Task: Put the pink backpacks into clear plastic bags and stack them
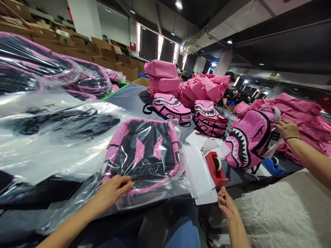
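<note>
A pink and black backpack [147, 148], in a clear plastic bag [165, 191], lies flat in front of me. My left hand [117, 189] is closed on the bag's near edge, its fingers bent over the film. To the right, a red tape dispenser [214, 170] with a white-cored roll sits on white paper sheets [198, 172]. My right hand [226, 203] is pinched just below the dispenser's cutter end, at the tape; the strip itself is too fine to see clearly.
On the right, a co-worker's hand [287, 129] holds a pink shark-mouth backpack [248, 137] beside a blue tape dispenser [272, 165]. Two more shark-mouth bags [170, 105] stand behind. Bagged backpacks [88, 77] are piled left, pink ones [204, 88] at the back, cardboard boxes [126, 70] beyond.
</note>
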`<state>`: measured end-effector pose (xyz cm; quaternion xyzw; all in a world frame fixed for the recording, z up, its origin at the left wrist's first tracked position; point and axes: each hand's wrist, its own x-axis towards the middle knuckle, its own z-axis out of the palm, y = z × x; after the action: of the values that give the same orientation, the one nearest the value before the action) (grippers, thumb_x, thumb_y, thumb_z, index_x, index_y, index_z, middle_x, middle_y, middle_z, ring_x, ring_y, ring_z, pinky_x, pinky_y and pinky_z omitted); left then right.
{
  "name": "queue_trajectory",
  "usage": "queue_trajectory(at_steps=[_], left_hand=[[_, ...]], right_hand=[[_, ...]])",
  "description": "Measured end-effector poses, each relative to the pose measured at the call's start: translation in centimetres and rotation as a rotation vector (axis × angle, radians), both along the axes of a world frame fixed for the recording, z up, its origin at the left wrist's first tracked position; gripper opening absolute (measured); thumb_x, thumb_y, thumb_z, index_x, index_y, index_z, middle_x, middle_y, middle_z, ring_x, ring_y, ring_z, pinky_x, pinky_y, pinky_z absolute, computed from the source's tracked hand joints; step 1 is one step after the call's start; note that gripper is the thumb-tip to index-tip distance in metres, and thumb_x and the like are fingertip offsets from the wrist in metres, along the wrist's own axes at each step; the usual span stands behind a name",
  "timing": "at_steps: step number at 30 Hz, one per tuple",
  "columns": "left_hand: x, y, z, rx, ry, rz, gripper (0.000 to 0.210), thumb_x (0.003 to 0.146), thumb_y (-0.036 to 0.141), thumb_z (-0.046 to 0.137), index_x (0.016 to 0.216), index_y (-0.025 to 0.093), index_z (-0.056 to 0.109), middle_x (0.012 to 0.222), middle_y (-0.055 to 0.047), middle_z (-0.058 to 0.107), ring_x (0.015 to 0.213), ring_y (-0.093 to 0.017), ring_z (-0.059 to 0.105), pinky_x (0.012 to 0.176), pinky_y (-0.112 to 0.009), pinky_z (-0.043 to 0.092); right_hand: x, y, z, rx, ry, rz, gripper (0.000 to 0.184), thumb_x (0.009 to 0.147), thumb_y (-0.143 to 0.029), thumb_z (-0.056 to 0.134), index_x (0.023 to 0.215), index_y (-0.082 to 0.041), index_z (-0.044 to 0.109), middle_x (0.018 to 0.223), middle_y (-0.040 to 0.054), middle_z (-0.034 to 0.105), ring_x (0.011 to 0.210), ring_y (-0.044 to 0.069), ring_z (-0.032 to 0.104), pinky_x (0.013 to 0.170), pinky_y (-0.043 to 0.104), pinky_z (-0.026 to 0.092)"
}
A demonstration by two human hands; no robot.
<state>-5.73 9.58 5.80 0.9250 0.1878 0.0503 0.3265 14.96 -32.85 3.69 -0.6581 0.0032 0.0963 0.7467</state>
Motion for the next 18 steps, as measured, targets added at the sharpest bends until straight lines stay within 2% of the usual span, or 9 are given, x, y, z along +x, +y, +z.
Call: queue_trajectory(at_steps=[2,3,5,6,9,12,15,18], left_hand=[[-0.2,-0.3,0.4,0.020,0.004,0.000,0.041,0.080,0.054,0.035,0.058,0.022,0.047,0.062,-0.001,0.053,0.066,-0.020,0.054,0.066,-0.030,0.036],[-0.3,-0.4,0.7,0.022,0.005,0.002,0.039,0.081,0.052,0.036,0.058,0.022,0.048,0.063,-0.001,0.054,0.068,-0.020,0.054,0.067,-0.030,0.036],[-0.3,-0.8,1.3,0.009,0.003,0.014,0.036,0.082,0.048,0.039,0.060,0.021,0.050,0.066,-0.002,0.057,0.072,-0.020,0.056,0.069,-0.030,0.036],[-0.3,-0.9,1.5,-0.002,0.000,0.021,0.035,0.083,0.045,0.041,0.060,0.021,0.051,0.067,-0.002,0.058,0.074,-0.021,0.057,0.070,-0.030,0.037],[-0.1,-1.2,1.9,-0.030,-0.011,0.044,0.029,0.083,0.037,0.049,0.060,0.020,0.055,0.065,-0.001,0.060,0.077,-0.020,0.057,0.073,-0.030,0.036],[-0.1,-1.3,1.9,-0.053,-0.030,0.057,0.028,0.083,0.031,0.052,0.058,0.020,0.055,0.063,-0.001,0.062,0.075,-0.019,0.058,0.074,-0.030,0.035],[-0.1,-1.4,1.9,-0.075,-0.060,0.052,0.028,0.083,0.027,0.054,0.056,0.019,0.055,0.062,0.000,0.063,0.070,-0.017,0.057,0.072,-0.029,0.034],[-0.2,-1.4,1.9,-0.085,-0.091,0.044,0.029,0.083,0.026,0.053,0.056,0.019,0.054,0.059,0.001,0.060,0.066,-0.015,0.054,0.069,-0.028,0.033]], right_hand=[[-1.7,2.8,0.4,0.070,0.028,0.132,0.052,0.071,-0.055,0.081,0.068,-0.023,0.040,0.055,-0.0121,0.029,0.042,0.003,0.019,0.036,0.011,0.015],[-2.6,4.4,1.2,0.101,0.044,0.244,0.054,0.073,-0.059,0.079,0.069,-0.023,0.039,0.057,-0.0120,0.028,0.044,0.003,0.016,0.036,0.012,0.013],[-4.3,7.7,3.6,0.095,0.034,0.553,0.052,0.081,-0.065,0.070,0.071,-0.023,0.039,0.059,-0.0115,0.027,0.046,0.005,0.012,0.037,0.015,0.012],[-5.0,9.4,5.1,0.036,-0.023,0.736,0.050,0.085,-0.065,0.065,0.072,-0.023,0.041,0.059,-0.0109,0.028,0.047,0.005,0.014,0.039,0.016,0.014],[-5.4,15.0,9.8,-0.332,-0.460,1.200,0.040,0.094,-0.054,0.058,0.075,-0.021,0.049,0.064,-0.0065,0.039,0.057,0.008,0.031,0.053,0.021,0.026],[-4.2,20.3,12.9,-0.754,-0.948,1.454,0.026,0.099,-0.036,0.051,0.079,-0.020,0.056,0.072,-0.0030,0.050,0.066,0.011,0.042,0.062,0.025,0.028],[-3.0,24.3,13.7,-1.142,-1.178,1.573,0.017,0.098,-0.024,0.053,0.084,-0.021,0.063,0.079,-0.0015,0.062,0.071,0.012,0.054,0.062,0.026,0.027],[-2.9,26.6,13.0,-1.464,-1.222,1.510,0.011,0.093,-0.026,0.061,0.085,-0.023,0.068,0.083,0.0002,0.070,0.076,0.015,0.064,0.060,0.026,0.029]])
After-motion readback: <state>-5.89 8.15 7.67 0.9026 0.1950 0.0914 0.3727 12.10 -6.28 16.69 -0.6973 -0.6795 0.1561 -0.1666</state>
